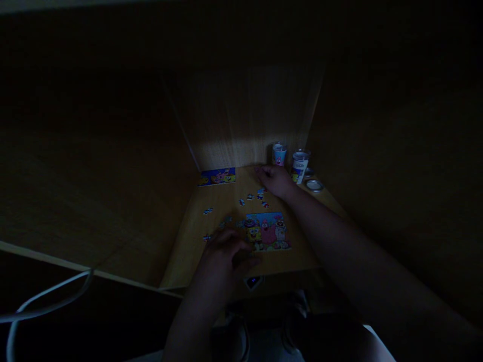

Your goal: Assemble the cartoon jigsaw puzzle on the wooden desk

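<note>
My left hand (225, 251) hovers low over the near left of the wooden shelf, thumb and bent fingers apart, with nothing visible in it. Just right of it lies a jigsaw puzzle (267, 231) with cartoon figures, its left part joined by pieces near my fingertips. At the back, my right hand (277, 180) is closed, fingertips pinched near the rear panel; whatever they hold is too dark to make out. Loose puzzle pieces (250, 197) are scattered between the hands. Another piece (208, 211) lies farther left, and one (207, 237) beside my left hand.
A blue cartoon picture (217, 177) lies at the back left. Two clear-lidded cans, one pink and blue (279, 154) and one white (299, 167), stand at the back right beside a round metal lid (314, 186). Dark wooden walls enclose the shelf; white cables (49, 301) hang left.
</note>
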Action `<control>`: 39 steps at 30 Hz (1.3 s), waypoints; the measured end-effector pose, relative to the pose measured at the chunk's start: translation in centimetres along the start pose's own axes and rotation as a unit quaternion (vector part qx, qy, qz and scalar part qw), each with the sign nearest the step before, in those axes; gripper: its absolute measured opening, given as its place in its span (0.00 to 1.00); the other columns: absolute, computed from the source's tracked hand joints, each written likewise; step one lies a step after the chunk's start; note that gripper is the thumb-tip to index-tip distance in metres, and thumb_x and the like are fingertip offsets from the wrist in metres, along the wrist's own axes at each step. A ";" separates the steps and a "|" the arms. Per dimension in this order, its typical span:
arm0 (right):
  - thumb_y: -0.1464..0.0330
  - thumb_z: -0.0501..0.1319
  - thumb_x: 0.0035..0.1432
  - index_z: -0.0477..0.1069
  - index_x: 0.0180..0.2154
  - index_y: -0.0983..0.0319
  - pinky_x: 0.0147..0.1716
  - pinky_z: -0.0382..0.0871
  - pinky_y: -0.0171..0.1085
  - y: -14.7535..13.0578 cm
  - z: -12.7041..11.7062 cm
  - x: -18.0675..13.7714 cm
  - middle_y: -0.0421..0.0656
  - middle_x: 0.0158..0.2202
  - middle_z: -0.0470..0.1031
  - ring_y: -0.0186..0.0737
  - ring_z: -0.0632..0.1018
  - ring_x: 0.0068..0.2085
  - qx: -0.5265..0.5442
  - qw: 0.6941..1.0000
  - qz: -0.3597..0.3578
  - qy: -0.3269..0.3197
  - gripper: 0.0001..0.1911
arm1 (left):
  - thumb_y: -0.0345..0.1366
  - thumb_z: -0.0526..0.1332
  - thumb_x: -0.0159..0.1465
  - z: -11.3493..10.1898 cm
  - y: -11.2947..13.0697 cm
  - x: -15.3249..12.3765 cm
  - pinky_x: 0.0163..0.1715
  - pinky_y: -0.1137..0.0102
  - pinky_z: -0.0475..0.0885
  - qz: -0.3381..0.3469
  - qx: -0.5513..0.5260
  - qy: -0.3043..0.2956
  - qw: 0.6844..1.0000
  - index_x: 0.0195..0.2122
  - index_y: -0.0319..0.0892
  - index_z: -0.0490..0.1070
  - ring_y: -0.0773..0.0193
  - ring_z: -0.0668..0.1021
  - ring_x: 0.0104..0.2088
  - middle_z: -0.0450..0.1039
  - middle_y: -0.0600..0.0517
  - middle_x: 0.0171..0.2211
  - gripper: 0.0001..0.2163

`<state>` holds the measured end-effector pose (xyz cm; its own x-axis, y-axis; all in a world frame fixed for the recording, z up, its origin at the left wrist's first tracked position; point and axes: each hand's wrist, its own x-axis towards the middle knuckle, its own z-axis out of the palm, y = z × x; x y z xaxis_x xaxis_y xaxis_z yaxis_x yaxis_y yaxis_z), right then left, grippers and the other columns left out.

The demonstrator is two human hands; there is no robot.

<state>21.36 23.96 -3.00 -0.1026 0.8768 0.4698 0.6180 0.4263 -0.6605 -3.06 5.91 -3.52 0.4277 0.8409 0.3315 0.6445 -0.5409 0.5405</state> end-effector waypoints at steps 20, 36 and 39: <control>0.44 0.53 0.70 0.69 0.26 0.60 0.28 0.55 0.37 0.1 0.2 -0.1 0.37 0.20 0.63 0.36 0.66 0.26 0.024 0.999 0.001 -0.023 0.31 | 0.30 0.69 0.68 -1.3 -0.3 0.2 0.41 0.65 0.71 -0.054 0.003 0.026 0.998 0.37 0.49 0.79 0.58 0.81 0.39 0.81 0.56 0.36 0.05; 0.46 0.53 0.71 0.69 0.26 0.60 0.28 0.56 0.38 0.1 0.3 -0.2 0.37 0.20 0.63 0.36 0.66 0.25 0.013 0.999 0.004 -0.036 0.29 | 0.29 0.56 0.73 -2.0 -1.4 -0.4 0.54 0.56 0.73 -0.057 0.077 0.122 0.988 0.49 0.48 0.80 0.52 0.78 0.52 0.80 0.49 0.50 0.13; 0.45 0.53 0.70 0.69 0.26 0.60 0.28 0.56 0.38 0.2 0.3 -0.2 0.38 0.21 0.64 0.36 0.67 0.26 0.014 0.999 0.004 -0.039 0.30 | 0.30 0.57 0.74 -2.2 -1.5 -0.4 0.54 0.55 0.72 -0.047 0.100 0.114 0.987 0.47 0.48 0.80 0.52 0.78 0.52 0.80 0.49 0.49 0.12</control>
<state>21.26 23.91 -3.36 -0.1595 0.8944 0.4178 0.5966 0.4245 -0.6810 -5.60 6.47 -2.78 0.2215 0.8576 0.4642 0.7964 -0.4338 0.4214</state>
